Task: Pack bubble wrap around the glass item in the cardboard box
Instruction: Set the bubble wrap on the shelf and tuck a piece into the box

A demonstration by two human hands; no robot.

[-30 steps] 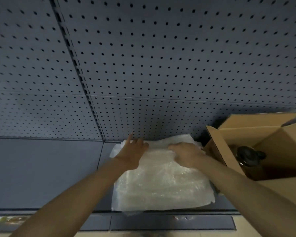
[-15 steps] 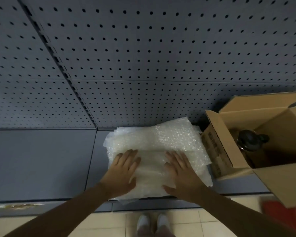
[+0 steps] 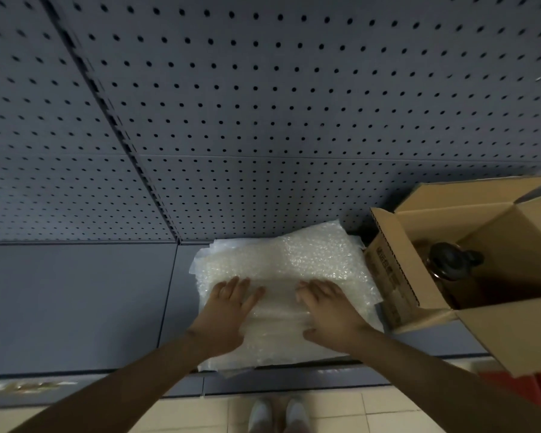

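We have the stack of bubble wrap sheets (image 3: 281, 276) at lower centre of the frame, lying flat on the grey shelf (image 3: 75, 301) against the pegboard wall (image 3: 263, 104). Our left hand (image 3: 225, 310) and right hand (image 3: 328, 310) both rest palm-down on the near half of the stack, fingers straight and spread, grasping nothing. We judge the wrap light, soft and springy, and slippery sheet on sheet, so several may slide together; pinching the top sheet at its near edge or a corner should peel it off cleanly. At right of the frame the cardboard box (image 3: 388, 276) stands just beside the stack with its flaps open. Inside sits a dark-topped glass bottle (image 3: 450, 260), apparently upright, with no wrap around it yet. We treat it as fragile, so padding should go in gently around its sides.
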